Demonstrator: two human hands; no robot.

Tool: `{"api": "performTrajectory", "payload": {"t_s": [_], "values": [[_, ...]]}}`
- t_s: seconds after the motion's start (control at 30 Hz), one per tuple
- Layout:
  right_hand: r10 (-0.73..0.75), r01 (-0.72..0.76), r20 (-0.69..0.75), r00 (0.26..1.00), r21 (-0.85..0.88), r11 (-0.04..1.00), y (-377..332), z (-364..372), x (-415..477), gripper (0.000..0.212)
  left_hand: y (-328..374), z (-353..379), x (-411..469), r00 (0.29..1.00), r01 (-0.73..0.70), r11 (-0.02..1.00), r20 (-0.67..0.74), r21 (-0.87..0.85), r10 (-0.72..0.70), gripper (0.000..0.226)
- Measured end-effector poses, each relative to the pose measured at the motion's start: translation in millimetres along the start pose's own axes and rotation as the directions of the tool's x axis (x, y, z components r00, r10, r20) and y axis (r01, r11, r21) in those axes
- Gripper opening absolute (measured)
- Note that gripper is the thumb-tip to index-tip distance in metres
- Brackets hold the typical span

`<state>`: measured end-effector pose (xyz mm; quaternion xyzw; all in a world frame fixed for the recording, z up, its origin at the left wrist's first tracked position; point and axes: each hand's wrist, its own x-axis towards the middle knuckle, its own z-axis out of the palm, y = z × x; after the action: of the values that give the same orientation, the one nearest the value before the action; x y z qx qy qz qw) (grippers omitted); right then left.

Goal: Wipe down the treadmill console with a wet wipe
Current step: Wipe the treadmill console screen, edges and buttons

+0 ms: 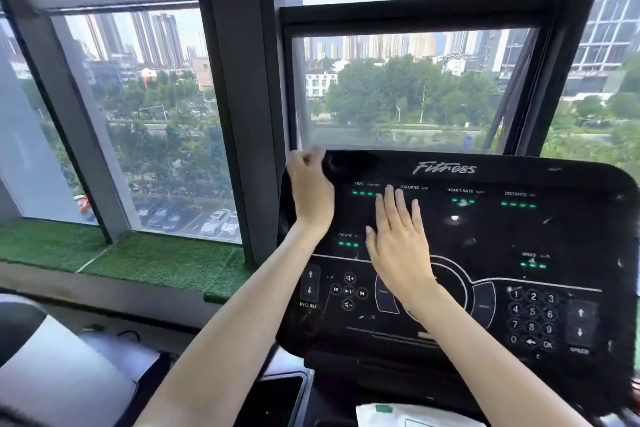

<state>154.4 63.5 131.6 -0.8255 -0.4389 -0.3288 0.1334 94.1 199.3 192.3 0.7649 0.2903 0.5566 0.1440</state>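
The black treadmill console (485, 229) fills the right half of the view, with green readouts, a number pad and arrow keys. My left hand (311, 191) curls over the console's top left corner and grips its edge. My right hand (398, 239) lies flat on the left part of the panel, fingers straight and close together, pointing up toward the TIME and CALORIES readouts. No wipe shows under or around it. A white pack with a green tab, likely the wet wipes (408, 416), lies below the console at the bottom edge.
Large windows (156, 114) with dark frames stand right behind the console. A green turf sill (121, 256) runs along the left. A white and grey object (52, 374) sits at the lower left, and a dark tray (273, 399) lies under my left forearm.
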Motion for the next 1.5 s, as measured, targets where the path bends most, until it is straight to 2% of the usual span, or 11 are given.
{"api": "performTrajectory", "payload": {"t_s": [0.07, 0.2, 0.4, 0.53, 0.63, 0.73, 0.87, 1.03, 1.17, 1.33, 1.5], "values": [[-0.004, 0.004, -0.008, 1.000, -0.001, 1.000, 0.5, 0.7, 0.2, 0.057, -4.4, -0.6, -2.0, 0.994, -0.108, 0.994, 0.033, 0.023, 0.107, 0.047], [-0.015, 0.015, -0.004, 1.000, -0.009, 1.000, 1.5, 2.6, 0.2, 0.057, -17.9, -4.6, 10.0, 0.946, 0.261, 0.959, -0.167, -0.112, -0.277, 0.054], [-0.056, 0.056, 0.002, 0.998, -0.010, 0.998, 6.1, 0.4, 0.3, 0.058, 8.4, 4.8, -7.6, 0.980, -0.189, 0.978, 0.078, 0.090, 0.182, 0.060], [0.025, -0.021, -0.072, 0.997, 0.057, 0.998, 22.4, -8.0, 1.1, 0.058, 3.9, 3.7, 4.0, 0.977, 0.201, 0.979, -0.081, 0.033, -0.198, 0.062], [0.106, -0.098, -0.119, 0.987, 0.066, 0.993, 41.1, -13.1, 5.1, 0.059, 38.4, 15.8, -15.2, 0.993, -0.090, 0.994, 0.077, 0.063, 0.085, 0.066], [0.142, -0.137, -0.115, 0.983, 0.057, 0.989, 61.4, -16.8, 9.3, 0.061, 38.1, 23.5, -22.6, 0.902, -0.380, 0.925, 0.228, 0.014, 0.367, 0.069], [0.125, -0.123, -0.077, 0.989, 0.027, 0.992, 77.3, -15.8, 8.5, 0.062, 39.2, 27.4, -15.2, 0.997, -0.016, 1.000, 0.079, 0.018, 0.014, 0.062], [0.107, -0.109, -0.076, 0.991, -0.018, 0.994, 78.6, -14.3, 7.3, 0.064, 63.9, 39.9, -29.7, 0.940, -0.302, 0.953, 0.167, -0.007, 0.299, 0.065], [0.083, -0.085, -0.059, 0.995, -0.042, 0.995, 82.2, -13.9, 8.0, 0.065, 54.7, 40.1, -19.2, 0.994, 0.108, 0.990, -0.015, -0.085, -0.110, 0.054], [0.049, -0.051, -0.071, 0.996, -0.031, 0.998, 86.3, -15.8, 7.1, 0.061, 71.1, 46.4, -35.6, 0.925, -0.348, 0.937, 0.152, -0.039, 0.349, 0.063], [0.066, -0.062, -0.085, 0.994, 0.051, 0.997, 83.0, -15.3, 8.7, 0.061, 65.7, 43.1, -27.2, 1.000, 0.007, 0.999, -0.019, -0.047, -0.008, 0.058]]}}
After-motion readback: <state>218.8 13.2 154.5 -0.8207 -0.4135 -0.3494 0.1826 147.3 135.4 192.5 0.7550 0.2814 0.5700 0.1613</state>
